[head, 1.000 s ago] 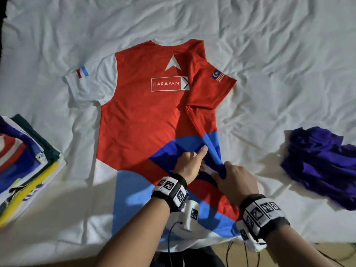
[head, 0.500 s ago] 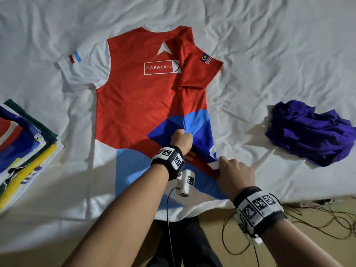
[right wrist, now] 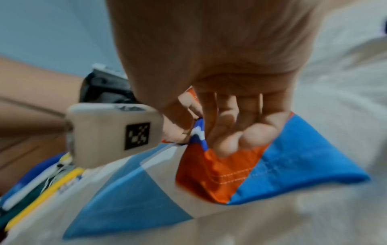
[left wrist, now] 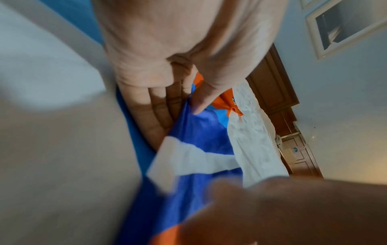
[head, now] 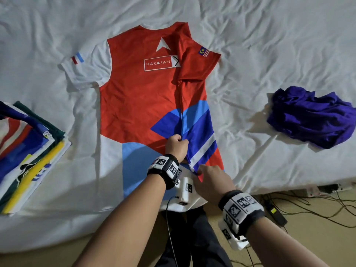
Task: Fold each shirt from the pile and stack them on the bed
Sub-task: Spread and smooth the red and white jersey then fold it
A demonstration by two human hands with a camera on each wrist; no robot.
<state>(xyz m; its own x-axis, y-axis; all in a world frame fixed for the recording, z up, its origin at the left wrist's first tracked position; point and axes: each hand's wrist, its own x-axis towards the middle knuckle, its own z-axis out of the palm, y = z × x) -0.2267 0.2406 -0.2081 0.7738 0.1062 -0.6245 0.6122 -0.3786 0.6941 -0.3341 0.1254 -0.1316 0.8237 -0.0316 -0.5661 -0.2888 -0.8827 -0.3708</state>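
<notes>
At the folded edge of the red shirt (head: 138,97), near its hem, the left hand (head: 176,146) pinches the crease between thumb and fingers (left wrist: 159,116), which lie under the blue fabric in the left wrist view. Just nearer the bed's edge, the right hand (head: 212,180) grips the lower corner of the same flap, fingers (right wrist: 236,132) curled over the blue, white and red cloth beside the stitched hem. That shirt lies spread on the white bed (head: 269,45), printed side up (a white triangle and the word HARAPAN), with its right side and sleeve turned inward over the body and its white sleeve lying flat on the other side. Left of it, well apart, sits a stack of folded shirts (head: 25,151) in blue, green, yellow and white. Right of it, also well apart, a purple shirt (head: 312,116) lies crumpled. Beyond the mattress edge, black cables (head: 317,207) trail across the floor.
</notes>
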